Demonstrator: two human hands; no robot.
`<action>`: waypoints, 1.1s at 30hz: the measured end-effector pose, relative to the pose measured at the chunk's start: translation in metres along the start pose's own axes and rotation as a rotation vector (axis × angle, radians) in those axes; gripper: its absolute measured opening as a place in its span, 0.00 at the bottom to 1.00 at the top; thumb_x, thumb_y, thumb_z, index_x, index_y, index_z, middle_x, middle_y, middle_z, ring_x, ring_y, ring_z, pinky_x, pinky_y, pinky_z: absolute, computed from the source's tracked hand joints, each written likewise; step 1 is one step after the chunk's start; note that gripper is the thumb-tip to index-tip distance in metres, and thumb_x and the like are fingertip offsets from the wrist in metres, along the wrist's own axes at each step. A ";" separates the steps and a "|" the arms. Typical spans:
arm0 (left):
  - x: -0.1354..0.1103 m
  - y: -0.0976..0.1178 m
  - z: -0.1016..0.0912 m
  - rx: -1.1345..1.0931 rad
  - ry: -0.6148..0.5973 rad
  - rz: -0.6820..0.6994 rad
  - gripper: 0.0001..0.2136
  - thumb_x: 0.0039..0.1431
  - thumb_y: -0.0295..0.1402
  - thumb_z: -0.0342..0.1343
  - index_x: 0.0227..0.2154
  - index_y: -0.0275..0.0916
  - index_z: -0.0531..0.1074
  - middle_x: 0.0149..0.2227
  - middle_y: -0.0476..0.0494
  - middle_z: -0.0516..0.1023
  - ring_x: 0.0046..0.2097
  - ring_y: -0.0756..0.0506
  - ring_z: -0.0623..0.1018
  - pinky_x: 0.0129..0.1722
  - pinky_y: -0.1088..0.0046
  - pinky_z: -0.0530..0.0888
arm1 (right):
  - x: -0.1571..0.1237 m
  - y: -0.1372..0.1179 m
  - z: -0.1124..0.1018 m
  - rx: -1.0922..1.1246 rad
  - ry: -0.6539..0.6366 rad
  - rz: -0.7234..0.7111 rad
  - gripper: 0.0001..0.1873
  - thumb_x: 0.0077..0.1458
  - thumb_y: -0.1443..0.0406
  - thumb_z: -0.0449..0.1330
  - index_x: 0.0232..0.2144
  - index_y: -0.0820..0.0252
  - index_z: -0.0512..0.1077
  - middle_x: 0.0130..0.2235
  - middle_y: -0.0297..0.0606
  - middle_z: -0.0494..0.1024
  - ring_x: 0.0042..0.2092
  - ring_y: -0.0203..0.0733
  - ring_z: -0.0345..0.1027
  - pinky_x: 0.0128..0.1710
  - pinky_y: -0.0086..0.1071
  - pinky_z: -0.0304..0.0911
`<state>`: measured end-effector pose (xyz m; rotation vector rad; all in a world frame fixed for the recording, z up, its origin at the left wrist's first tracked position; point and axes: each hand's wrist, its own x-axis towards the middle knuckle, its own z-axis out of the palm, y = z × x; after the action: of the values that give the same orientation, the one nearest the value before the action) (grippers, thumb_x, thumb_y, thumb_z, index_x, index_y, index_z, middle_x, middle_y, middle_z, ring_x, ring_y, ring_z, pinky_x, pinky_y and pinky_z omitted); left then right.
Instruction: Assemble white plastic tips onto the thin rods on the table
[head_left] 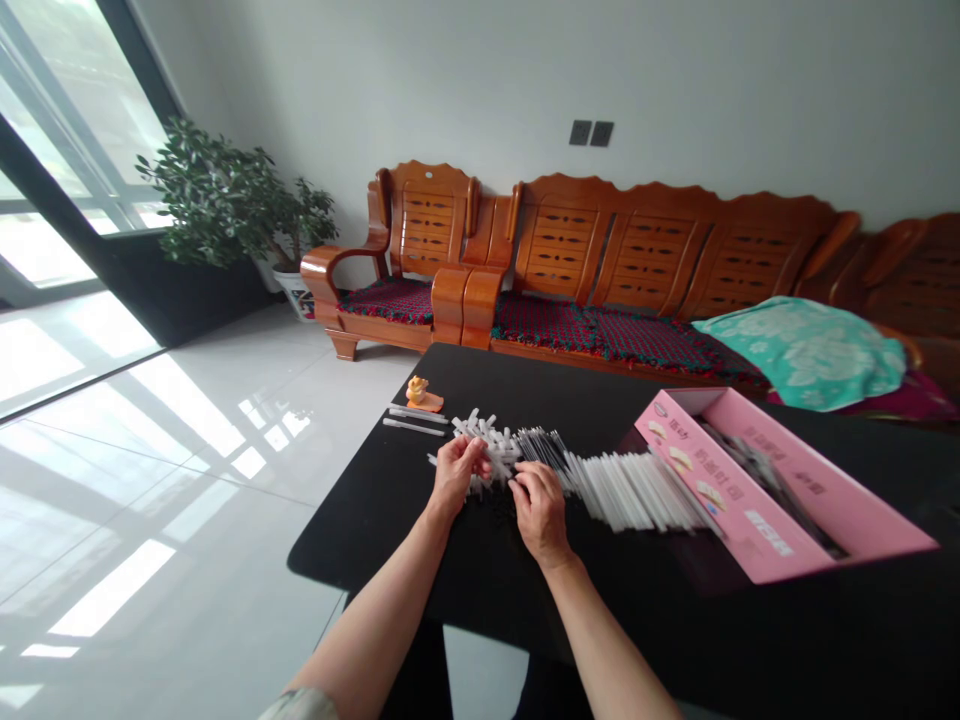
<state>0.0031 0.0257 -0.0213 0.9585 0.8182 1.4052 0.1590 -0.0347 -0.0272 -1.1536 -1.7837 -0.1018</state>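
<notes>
My left hand (459, 474) is closed in a pinch at a loose pile of short white pen caps (487, 432); whatever its fingers hold is too small to make out. My right hand (541, 510) also has its fingers pressed together, just right of the pile, their contents hidden. Between the hands lie small black pieces (501, 508). Beyond the right hand is a bunch of dark, thin pen refills (546, 448). A row of clear whitish pen barrels (637, 488) lies to its right. Several pens (414, 426) lie apart at the left.
A pink box (750, 535) with grey, pen-like items inside stands on the right of the black table (375, 530). A small yellow figurine (418, 392) sits at the far left. Behind are a wooden sofa (562, 240), a turquoise cloth (810, 350) and a potted plant (232, 200).
</notes>
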 end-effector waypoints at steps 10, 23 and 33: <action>0.006 0.001 -0.008 -0.038 0.152 0.057 0.18 0.51 0.46 0.64 0.27 0.33 0.72 0.21 0.49 0.75 0.20 0.52 0.72 0.20 0.78 0.70 | -0.002 0.001 -0.001 -0.082 -0.010 0.031 0.02 0.58 0.69 0.58 0.32 0.59 0.68 0.42 0.44 0.74 0.47 0.48 0.66 0.53 0.50 0.63; -0.003 0.004 0.000 0.029 -0.055 0.004 0.17 0.54 0.45 0.63 0.31 0.33 0.74 0.20 0.48 0.74 0.19 0.51 0.72 0.20 0.77 0.70 | 0.001 -0.001 -0.001 -0.031 0.014 -0.018 0.07 0.62 0.71 0.53 0.37 0.60 0.72 0.39 0.43 0.76 0.44 0.45 0.68 0.48 0.45 0.66; 0.013 0.014 -0.026 -0.214 0.307 0.165 0.16 0.51 0.44 0.64 0.32 0.35 0.71 0.23 0.50 0.74 0.23 0.53 0.74 0.24 0.79 0.71 | -0.005 0.017 -0.022 -0.151 0.278 0.147 0.05 0.58 0.69 0.54 0.30 0.58 0.69 0.40 0.45 0.75 0.44 0.47 0.67 0.47 0.45 0.65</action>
<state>-0.0263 0.0397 -0.0181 0.6660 0.8058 1.7734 0.1861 -0.0399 -0.0259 -1.3067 -1.4614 -0.2993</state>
